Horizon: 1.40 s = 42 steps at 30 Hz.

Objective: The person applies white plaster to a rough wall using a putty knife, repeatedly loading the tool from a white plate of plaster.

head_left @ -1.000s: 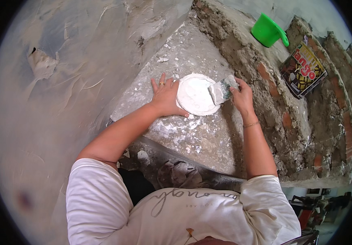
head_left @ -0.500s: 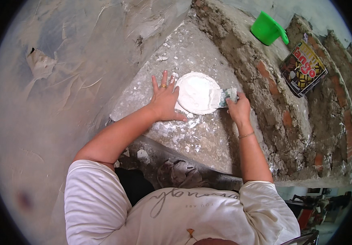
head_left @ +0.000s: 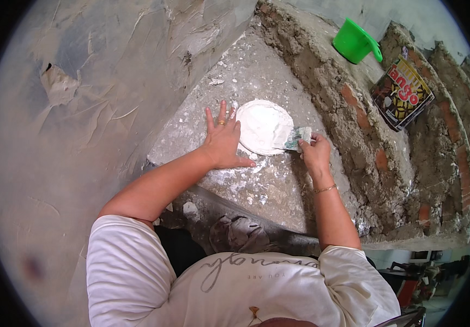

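Left hand (head_left: 224, 146), fingers spread wide, palm down at left rim of white round shallow dish (head_left: 285, 113) of white paste, flat on grey concrete slab (head_left: 284, 199). Right hand (head_left: 315, 154) pinches flat green-and-white scraper (head_left: 299, 137), blade over dish's lower-right edge. Slab extends above and below; rough brick-and-mortar steps (head_left: 349, 128) bound right side.

The dark patterned package (head_left: 402, 92) bears large red lettering (head_left: 404, 87) edged in white, yellow lettering (head_left: 414, 73) above it, and lower down smaller marks too tiny to read; the white shirt (head_left: 218, 302) carries flowing grey script (head_left: 257, 260) across the chest, with small, faint capitals (head_left: 265, 277) close beside it
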Tool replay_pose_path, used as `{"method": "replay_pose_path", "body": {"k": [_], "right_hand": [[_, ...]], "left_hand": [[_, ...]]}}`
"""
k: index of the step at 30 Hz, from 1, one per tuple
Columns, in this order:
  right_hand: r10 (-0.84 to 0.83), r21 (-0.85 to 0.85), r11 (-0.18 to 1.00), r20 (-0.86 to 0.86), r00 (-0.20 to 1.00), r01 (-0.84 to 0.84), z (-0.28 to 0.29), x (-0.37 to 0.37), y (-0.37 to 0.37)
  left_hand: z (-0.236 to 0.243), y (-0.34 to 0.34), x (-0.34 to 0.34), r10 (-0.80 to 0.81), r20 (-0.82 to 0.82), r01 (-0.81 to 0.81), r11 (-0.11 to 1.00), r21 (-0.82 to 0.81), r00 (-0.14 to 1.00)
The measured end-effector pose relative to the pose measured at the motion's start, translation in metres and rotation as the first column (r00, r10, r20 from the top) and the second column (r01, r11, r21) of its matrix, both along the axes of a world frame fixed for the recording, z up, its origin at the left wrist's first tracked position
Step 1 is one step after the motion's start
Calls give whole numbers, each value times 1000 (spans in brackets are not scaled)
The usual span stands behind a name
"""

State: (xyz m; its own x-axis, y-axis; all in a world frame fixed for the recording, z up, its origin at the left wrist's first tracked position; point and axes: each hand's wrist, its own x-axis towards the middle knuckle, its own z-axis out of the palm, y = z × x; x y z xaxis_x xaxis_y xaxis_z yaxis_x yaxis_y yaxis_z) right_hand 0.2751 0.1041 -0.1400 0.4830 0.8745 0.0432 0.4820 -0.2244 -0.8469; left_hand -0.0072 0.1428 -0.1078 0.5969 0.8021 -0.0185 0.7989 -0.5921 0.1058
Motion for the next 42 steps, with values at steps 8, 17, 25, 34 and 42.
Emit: {"method": "replay_pose_path", "body": {"k": [8, 17, 25, 34, 42], "right_hand": [[-24, 74, 997, 80, 997, 19, -20, -39, 7], [12, 27, 1000, -181, 983, -7, -15, -56, 26], [20, -30, 997, -781, 624, -70, 27, -53, 5], [138, 70, 979, -922, 362, -194, 36, -49, -3], [200, 134, 968, -924, 327, -214, 39, -50, 1]], "left_hand": [[5, -4, 13, -11, -14, 11, 1000, -22, 1000], [14, 2, 31, -40, 38, 42, 998, -56, 998], [16, 10, 28, -136, 271, 101, 985, 139, 953], [45, 19, 13, -173, 298, 148, 984, 102, 939], [50, 0, 19, -258, 287, 152, 927, 343, 923]]}}
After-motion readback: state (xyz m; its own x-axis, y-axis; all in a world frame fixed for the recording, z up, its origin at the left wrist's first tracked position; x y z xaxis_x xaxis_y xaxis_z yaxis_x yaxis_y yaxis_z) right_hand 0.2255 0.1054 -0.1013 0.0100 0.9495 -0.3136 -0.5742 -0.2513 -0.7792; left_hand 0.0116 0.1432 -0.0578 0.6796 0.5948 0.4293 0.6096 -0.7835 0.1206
